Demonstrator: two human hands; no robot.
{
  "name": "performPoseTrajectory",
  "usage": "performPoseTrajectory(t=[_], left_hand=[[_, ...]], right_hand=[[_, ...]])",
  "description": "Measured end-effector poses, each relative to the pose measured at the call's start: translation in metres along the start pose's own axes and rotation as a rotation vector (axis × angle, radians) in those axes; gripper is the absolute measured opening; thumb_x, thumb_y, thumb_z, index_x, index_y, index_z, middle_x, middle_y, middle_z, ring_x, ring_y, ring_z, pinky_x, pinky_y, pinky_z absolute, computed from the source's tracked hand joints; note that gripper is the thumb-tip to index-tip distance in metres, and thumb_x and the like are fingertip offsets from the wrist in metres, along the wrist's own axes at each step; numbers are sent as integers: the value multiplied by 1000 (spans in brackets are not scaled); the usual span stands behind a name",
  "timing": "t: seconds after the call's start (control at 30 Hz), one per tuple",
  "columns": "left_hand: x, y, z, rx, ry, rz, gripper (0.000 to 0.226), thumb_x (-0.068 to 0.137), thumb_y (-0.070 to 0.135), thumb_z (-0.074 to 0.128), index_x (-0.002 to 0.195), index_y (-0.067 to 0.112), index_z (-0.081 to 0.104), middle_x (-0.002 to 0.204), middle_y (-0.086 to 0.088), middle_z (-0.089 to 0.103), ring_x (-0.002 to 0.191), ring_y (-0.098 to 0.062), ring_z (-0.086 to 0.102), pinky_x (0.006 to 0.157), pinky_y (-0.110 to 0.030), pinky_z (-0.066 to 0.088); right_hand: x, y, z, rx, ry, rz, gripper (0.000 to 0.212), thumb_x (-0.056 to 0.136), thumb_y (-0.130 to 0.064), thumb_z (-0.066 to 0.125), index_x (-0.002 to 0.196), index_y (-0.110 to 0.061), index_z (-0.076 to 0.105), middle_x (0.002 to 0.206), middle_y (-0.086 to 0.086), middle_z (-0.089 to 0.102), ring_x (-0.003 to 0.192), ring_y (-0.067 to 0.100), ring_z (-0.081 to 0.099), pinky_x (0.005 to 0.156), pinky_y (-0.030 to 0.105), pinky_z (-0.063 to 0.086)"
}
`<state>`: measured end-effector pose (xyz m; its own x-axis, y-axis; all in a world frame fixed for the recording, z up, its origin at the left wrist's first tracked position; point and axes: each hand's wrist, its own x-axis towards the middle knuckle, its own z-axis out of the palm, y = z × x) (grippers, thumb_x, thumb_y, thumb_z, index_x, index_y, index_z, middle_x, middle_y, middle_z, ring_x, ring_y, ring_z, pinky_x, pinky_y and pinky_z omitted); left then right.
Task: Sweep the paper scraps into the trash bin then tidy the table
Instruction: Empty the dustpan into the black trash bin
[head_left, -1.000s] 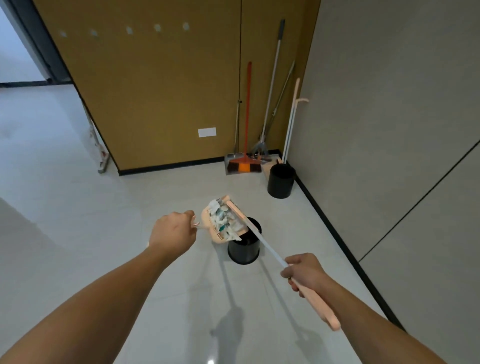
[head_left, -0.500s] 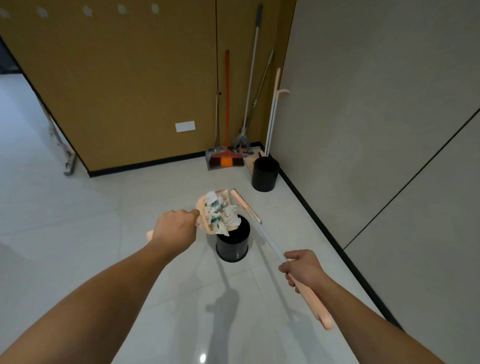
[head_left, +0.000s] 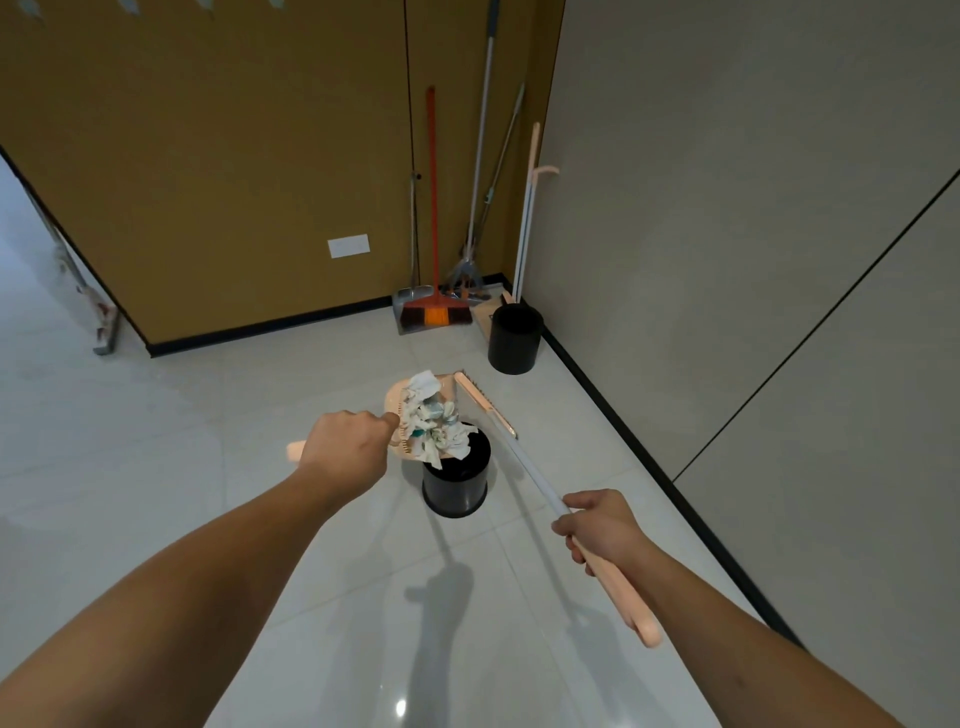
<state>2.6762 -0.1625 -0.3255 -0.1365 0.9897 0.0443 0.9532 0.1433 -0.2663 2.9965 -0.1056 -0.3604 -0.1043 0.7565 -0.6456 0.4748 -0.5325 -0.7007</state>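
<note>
In a tiled corner of the room, my left hand (head_left: 345, 452) is curled tight round the handle of a peach dustpan (head_left: 397, 410), holding it tipped over the near black trash bin (head_left: 457, 480) on the floor (head_left: 208, 467). A heap of crumpled paper scraps (head_left: 431, 421), white with touches of teal, sits piled in the pan, the lower pieces hanging over the bin's open mouth; I cannot tell whether they touch its rim. My right hand (head_left: 602, 525) is closed round the long handle of a matching broom (head_left: 524, 467), gripping where the white shaft meets the peach grip, the end of which sticks out near me below the wrist. The broom head (head_left: 483, 402) hangs just right of the dustpan, above and a little beyond the bin.

Farther off, a second black bin (head_left: 514, 338) stands against the grey right-hand wall. Beside it, in the far corner, an orange broom (head_left: 434, 312), a grey dustpan (head_left: 410, 306), a mop (head_left: 470, 280) and another peach-handled tool (head_left: 530, 208) lean against the ochre panelled wall. A white socket plate (head_left: 348, 246) is set into that wall to the left.
</note>
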Motion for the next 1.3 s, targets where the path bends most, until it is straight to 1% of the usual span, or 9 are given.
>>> performPoseTrajectory(t=[0.17, 0.27, 0.67, 0.87, 0.93, 1.03, 1.17, 1.3], left_hand=[[-1, -5, 2, 14, 2, 9, 23, 91, 22, 47, 112, 28, 54, 78, 3, 64, 66, -22, 59, 52, -27, 39], [-4, -7, 3, 16, -7, 12, 21, 90, 20, 48, 109, 27, 55, 75, 4, 63, 64, -22, 59, 54, -28, 44], [-2, -8, 7, 31, -5, 32, 30, 86, 14, 50, 113, 28, 57, 74, 5, 64, 64, -20, 59, 51, -26, 40], [4, -5, 4, 35, 1, 31, 34, 86, 12, 48, 115, 28, 56, 76, 5, 64, 64, -20, 56, 55, -28, 46], [9, -4, 3, 43, 4, 39, 34, 86, 12, 48, 115, 28, 57, 77, 5, 64, 65, -19, 57, 54, -28, 44], [11, -1, 5, 93, 5, 103, 33, 88, 12, 48, 116, 27, 57, 82, 5, 67, 69, -18, 60, 54, -29, 40], [14, 0, 6, 66, 12, 47, 34, 86, 11, 46, 113, 28, 57, 77, 6, 64, 66, -19, 57, 51, -29, 35], [12, 3, 9, 110, 4, 98, 31, 87, 12, 48, 112, 28, 58, 79, 6, 65, 65, -18, 55, 54, -29, 37]], right_hand=[[-3, -2, 2, -7, 7, -5, 46, 78, 0, 73, 118, -15, 58, 60, 13, 60, 37, 18, 49, 39, 21, 40], [-5, -3, 3, -16, 11, -9, 45, 78, 0, 73, 117, -15, 57, 62, 13, 61, 37, 18, 50, 39, 21, 40], [-7, 2, 8, 0, 23, 1, 49, 77, -1, 74, 122, -14, 59, 50, 7, 59, 36, 19, 49, 39, 21, 40], [-9, 3, 6, -4, 32, 12, 51, 77, 0, 74, 125, -13, 59, 53, 9, 59, 36, 19, 49, 39, 20, 40], [-9, 4, 5, -7, 35, 12, 52, 77, 0, 74, 125, -12, 59, 54, 10, 59, 36, 19, 49, 39, 20, 40], [-8, 3, 4, -6, 39, 14, 52, 77, 1, 73, 126, -12, 58, 56, 10, 60, 36, 19, 50, 39, 20, 41], [-7, 4, 2, 0, 43, 26, 52, 77, 0, 73, 125, -12, 58, 57, 11, 60, 37, 19, 50, 40, 21, 41], [-7, 5, 0, -3, 50, 25, 50, 77, 0, 74, 124, -13, 59, 58, 11, 61, 36, 18, 51, 39, 21, 41]])
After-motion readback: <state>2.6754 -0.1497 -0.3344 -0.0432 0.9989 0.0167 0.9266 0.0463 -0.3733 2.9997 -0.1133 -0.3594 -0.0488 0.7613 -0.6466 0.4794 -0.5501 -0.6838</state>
